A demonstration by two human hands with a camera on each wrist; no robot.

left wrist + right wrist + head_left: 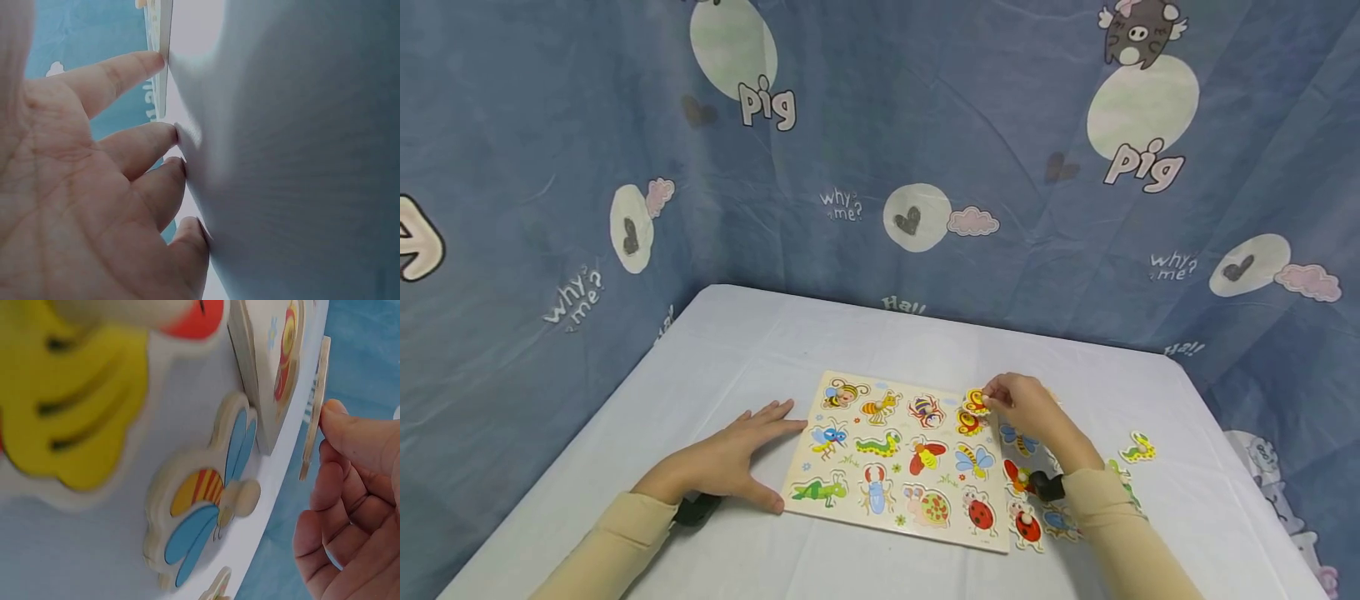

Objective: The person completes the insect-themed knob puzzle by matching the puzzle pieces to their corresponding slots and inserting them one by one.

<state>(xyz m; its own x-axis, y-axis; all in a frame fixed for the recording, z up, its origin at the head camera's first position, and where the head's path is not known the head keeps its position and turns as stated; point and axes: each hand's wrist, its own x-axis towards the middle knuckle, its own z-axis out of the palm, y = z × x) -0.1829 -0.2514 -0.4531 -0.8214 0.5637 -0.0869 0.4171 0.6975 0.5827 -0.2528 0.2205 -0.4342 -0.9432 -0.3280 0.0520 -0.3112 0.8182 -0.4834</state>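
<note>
A wooden insect puzzle board [955,534] lies flat on the white table. Against its left edge rests my left hand [733,454], fingers spread, thumb by the near corner; in the left wrist view the index fingertip touches the board's side and other fingertips are on the cloth. My right hand [1030,412] pinches a yellow-and-red butterfly puzzle piece [975,402] between thumb and fingers. That piece [317,406] appears edge-on in the right wrist view, held above the board's far right corner. It partly overlaps the printed butterfly [969,423] on the board.
Right of the board lie several loose pieces, including a ladybug [1026,527], a dragonfly [206,500] with a wooden knob, and a caterpillar [1138,447] farther out. Some are hidden under my right forearm. A blue printed curtain [850,150] hangs behind the table [745,333].
</note>
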